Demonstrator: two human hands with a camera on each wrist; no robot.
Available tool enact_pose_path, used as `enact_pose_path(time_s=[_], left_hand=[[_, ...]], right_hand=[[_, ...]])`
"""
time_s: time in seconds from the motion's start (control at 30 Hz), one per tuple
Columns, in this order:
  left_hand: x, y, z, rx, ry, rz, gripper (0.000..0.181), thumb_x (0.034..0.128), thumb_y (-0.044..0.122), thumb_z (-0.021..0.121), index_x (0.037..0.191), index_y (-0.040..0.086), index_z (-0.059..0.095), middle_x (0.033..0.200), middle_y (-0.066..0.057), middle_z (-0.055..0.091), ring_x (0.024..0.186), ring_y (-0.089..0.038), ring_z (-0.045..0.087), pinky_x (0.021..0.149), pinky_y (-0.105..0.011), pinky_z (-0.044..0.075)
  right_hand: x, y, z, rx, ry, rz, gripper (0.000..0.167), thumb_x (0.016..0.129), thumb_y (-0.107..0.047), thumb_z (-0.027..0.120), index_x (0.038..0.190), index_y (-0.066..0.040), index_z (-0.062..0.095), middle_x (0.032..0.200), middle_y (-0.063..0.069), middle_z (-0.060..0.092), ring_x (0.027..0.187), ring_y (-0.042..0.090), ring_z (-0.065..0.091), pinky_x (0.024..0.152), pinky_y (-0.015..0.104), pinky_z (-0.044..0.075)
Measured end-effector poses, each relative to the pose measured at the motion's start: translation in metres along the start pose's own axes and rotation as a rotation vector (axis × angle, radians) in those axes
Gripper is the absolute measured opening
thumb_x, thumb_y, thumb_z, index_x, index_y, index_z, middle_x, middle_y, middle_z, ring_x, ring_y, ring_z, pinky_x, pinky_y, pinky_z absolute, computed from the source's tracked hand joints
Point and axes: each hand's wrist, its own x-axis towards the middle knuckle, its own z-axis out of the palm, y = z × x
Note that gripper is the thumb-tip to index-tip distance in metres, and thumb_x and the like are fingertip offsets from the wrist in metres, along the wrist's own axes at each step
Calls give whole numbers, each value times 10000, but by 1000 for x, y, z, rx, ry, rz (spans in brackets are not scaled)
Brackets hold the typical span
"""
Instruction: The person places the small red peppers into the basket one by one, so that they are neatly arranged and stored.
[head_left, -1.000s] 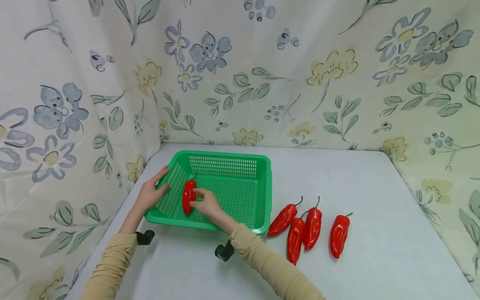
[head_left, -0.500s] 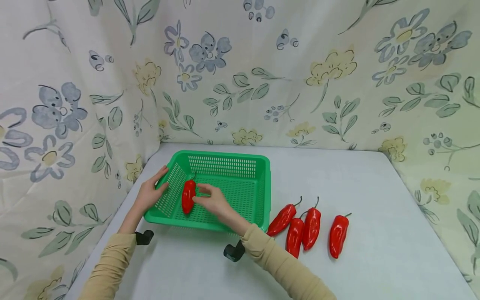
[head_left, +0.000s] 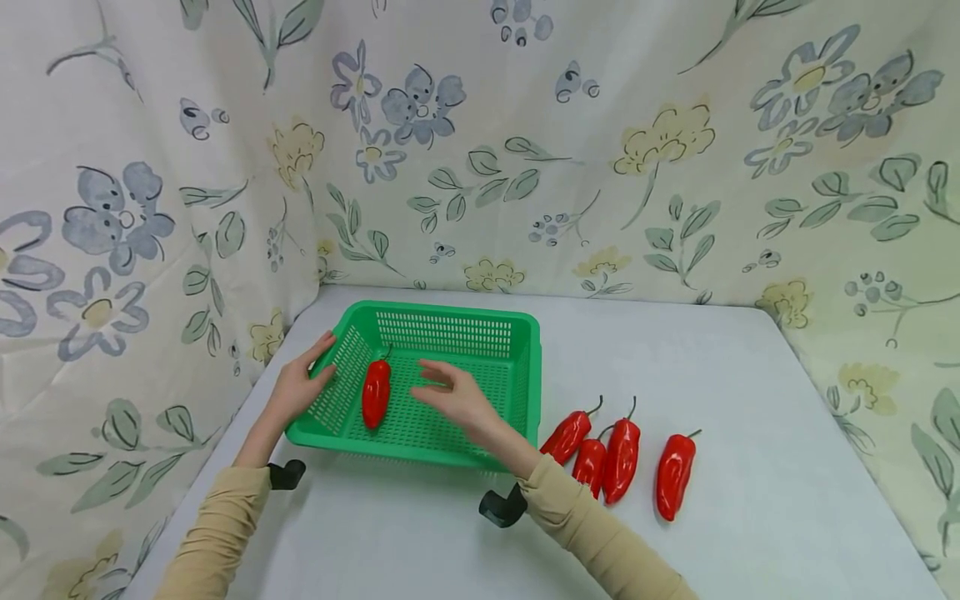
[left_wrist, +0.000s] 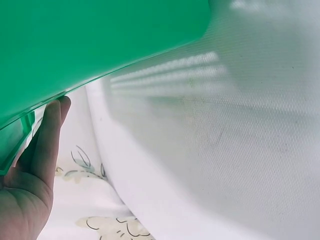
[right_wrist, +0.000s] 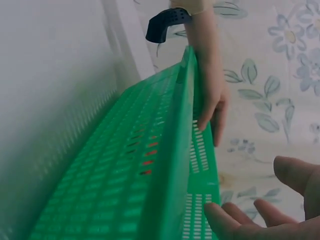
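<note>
One red pepper (head_left: 376,396) lies in the left part of the green basket (head_left: 352,444), its stem pointing to the back. My left hand (head_left: 297,392) holds the basket's left rim, thumb on the inner side; in the left wrist view that hand (left_wrist: 37,167) has its fingers against the outside of the basket (left_wrist: 100,40). Over the basket's middle, right of the pepper, my right hand (head_left: 463,404) hovers with parted fingers and nothing in them. The right wrist view shows this hand (right_wrist: 275,217) relaxed beside the basket wall (right_wrist: 167,165).
Several red peppers lie on the white table (head_left: 750,400) right of the basket: three close together, one pepper (head_left: 620,460) among them, and a separate pepper (head_left: 676,477) farther right. My right forearm partly covers the group. A floral curtain (head_left: 480,200) hangs behind and at the left.
My right hand has let go of the pepper in the basket and moved right, its fingers spreading. The pepper stays where it was, and the left hand has not visibly moved.
</note>
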Motion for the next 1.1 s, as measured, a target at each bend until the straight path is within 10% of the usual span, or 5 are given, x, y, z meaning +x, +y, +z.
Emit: enact_pose_path(time_s=[1.1], left_hand=[[0,-2,0,7,3,3,535,960,158,530,1466,97,367,1547,-96,298,1376,-420,314,1072,-599,305]], right_hand=[[-55,-6,-87,-24,120,-53,588,934,-204,598,1468,-198,352,1489,92,410,1359,299,421,1082,487,383]])
